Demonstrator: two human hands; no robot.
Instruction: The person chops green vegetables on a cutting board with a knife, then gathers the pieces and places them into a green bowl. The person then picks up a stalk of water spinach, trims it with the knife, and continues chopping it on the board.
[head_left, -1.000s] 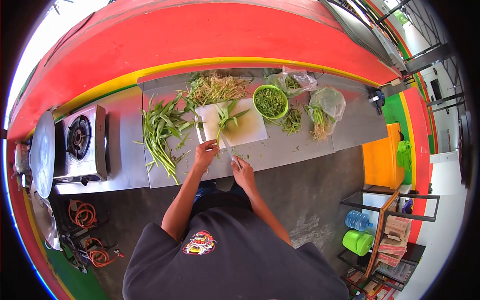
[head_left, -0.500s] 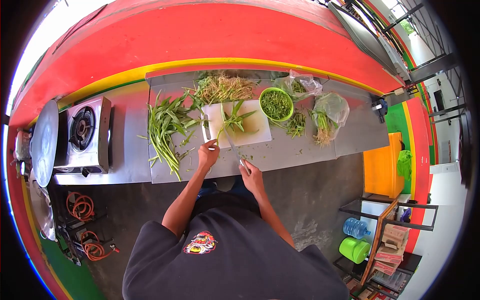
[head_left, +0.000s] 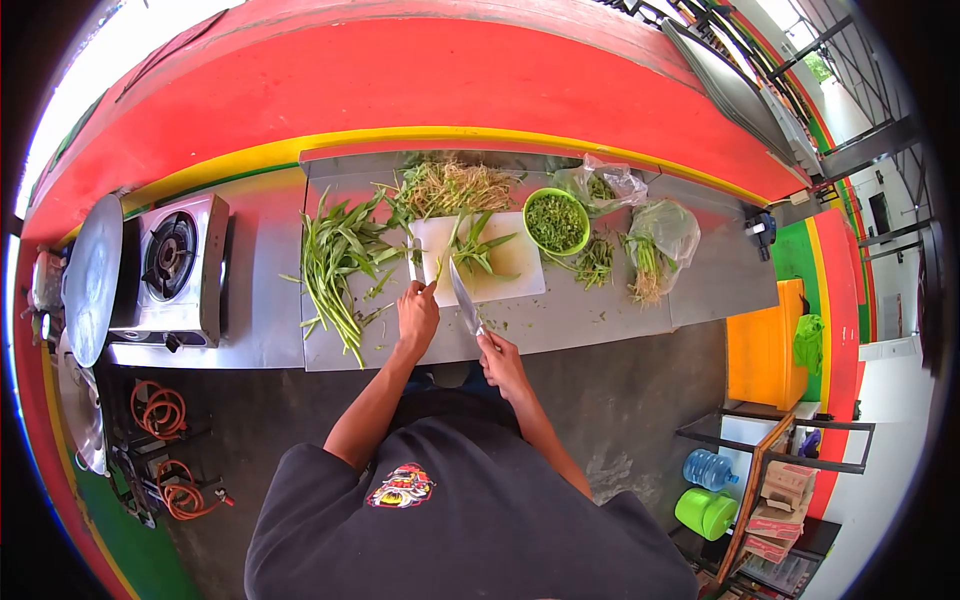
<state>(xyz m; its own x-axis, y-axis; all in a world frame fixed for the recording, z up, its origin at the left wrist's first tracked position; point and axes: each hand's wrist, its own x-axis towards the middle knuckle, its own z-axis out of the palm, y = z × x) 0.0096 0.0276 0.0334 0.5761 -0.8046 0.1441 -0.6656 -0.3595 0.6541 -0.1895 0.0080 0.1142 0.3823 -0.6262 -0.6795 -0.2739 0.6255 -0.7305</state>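
My left hand (head_left: 418, 312) is at the near left edge of a white cutting board (head_left: 515, 284), its fingers closed on the stem end of a leafy green. The leaves (head_left: 484, 245) of that green spread over the middle of the board. My right hand (head_left: 502, 362) grips a kitchen knife (head_left: 464, 296) by its handle, just off the board's near side. Its blade points away from me, over the board beside the stem. A pile of long-stemmed leafy greens (head_left: 340, 250) lies left of the board, and a green bowl (head_left: 556, 222) of chopped greens stands at its right.
Rooted stems (head_left: 455, 188) lie behind the board. On the right are loose greens (head_left: 595, 262) and plastic bags (head_left: 668, 230) with greens. A gas stove (head_left: 175, 262) stands at the left. The metal table (head_left: 620, 312) holds green scraps; a red wall (head_left: 420, 80) rises behind.
The knife blade has turned so more of its flat side shows, and my right hand has drawn slightly back. My left hand stays at the stem. The whole view has shifted a little.
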